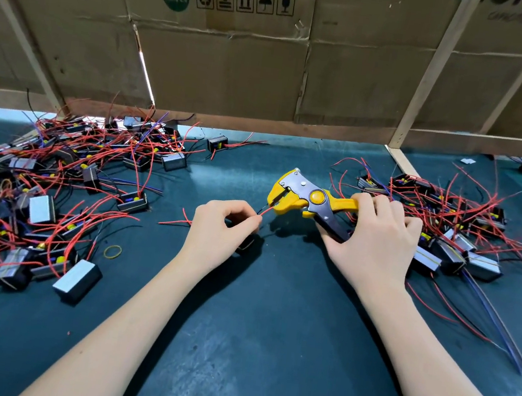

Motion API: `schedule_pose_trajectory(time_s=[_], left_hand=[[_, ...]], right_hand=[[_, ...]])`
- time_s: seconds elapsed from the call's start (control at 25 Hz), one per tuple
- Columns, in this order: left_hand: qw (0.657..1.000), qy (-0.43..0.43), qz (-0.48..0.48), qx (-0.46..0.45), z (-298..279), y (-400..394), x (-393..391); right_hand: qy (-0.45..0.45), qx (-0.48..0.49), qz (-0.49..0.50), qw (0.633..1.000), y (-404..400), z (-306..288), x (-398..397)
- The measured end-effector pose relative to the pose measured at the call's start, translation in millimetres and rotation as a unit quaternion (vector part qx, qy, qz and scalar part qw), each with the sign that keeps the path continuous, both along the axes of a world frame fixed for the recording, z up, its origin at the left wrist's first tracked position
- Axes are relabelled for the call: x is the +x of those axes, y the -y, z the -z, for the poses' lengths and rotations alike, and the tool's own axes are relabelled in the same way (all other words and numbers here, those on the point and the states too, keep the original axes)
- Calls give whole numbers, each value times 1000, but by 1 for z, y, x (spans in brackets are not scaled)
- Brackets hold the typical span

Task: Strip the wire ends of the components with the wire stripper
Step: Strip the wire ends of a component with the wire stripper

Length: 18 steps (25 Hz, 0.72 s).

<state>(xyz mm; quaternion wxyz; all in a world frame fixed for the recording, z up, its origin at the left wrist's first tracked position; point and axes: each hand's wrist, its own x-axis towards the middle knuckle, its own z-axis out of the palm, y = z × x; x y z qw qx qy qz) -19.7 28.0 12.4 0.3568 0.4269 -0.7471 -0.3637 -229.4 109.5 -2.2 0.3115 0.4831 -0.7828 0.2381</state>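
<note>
Left hand (pixel 221 222) pinching red wire (pixel 266 211), right hand (pixel 378 234) gripping wire stripper (pixel 306 197)

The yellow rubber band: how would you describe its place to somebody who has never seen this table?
Start at the big pile of components on the left of the dark green mat. At the pile's near right edge, left of the left forearm, lies the yellow rubber band: a thin, empty ring, flat on the mat, unlike the red wires.

Left hand (pixel 222 222) hides its held component
</note>
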Motion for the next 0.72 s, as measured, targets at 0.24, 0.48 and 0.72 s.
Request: schedule_pose_trajectory(time_s=[0.24,0.48,0.72], left_hand=[[1000,5,0,-8,2,0,0],[1000,8,1,-12,1,-1,-1],[1000,2,-6,-15,0,-1,0]], right_hand=[[4,0,-3,1000,1,2,2],[-5,21,2,1000,0,-1,2],[0,38,1,999,-1,-2,5]])
